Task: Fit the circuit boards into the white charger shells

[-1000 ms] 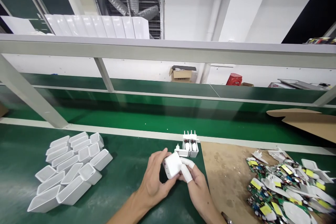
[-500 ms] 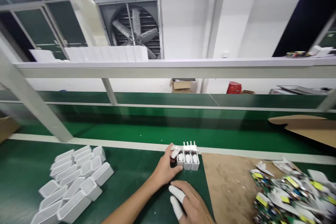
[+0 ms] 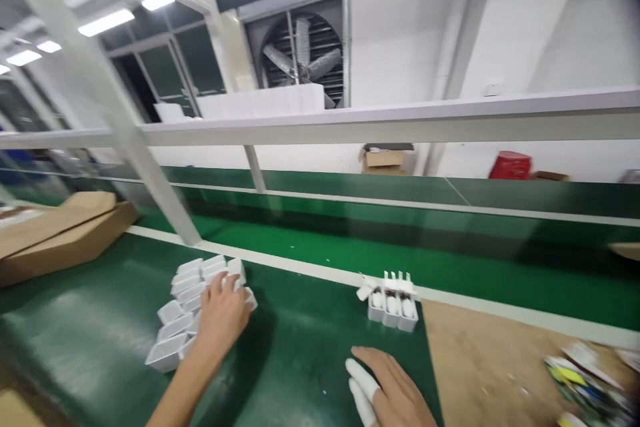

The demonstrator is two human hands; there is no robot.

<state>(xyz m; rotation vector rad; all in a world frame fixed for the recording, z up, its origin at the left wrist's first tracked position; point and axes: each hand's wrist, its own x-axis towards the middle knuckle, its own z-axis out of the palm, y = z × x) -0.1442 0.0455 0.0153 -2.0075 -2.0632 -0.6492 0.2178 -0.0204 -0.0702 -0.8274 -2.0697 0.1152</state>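
My left hand (image 3: 226,310) is over the right side of a group of white plastic cases (image 3: 173,328), its fingers spread and bent down among them. The hand covers part of several cases, and no case is lifted. My right hand (image 3: 387,390) hovers low over the green work surface, fingers stretched out and holding nothing; two of its fingers wear white finger cots (image 3: 363,380). Beyond it, three white cases (image 3: 393,315) stand side by side, filled with white rounded parts, with white prongs sticking up at the back. A small white piece (image 3: 367,288) leans at their left end.
To the right lies a brown cardboard sheet (image 3: 480,360) with a pile of circuit boards and white pieces (image 3: 590,377). A cardboard box (image 3: 70,233) stands on the left. A slanted metal post (image 3: 160,190) rises behind the cases, and a shelf (image 3: 375,121) crosses above.
My left hand has left the row of filled cases and moved left onto the group of cases. My right hand stays near the same place. The view has turned left.
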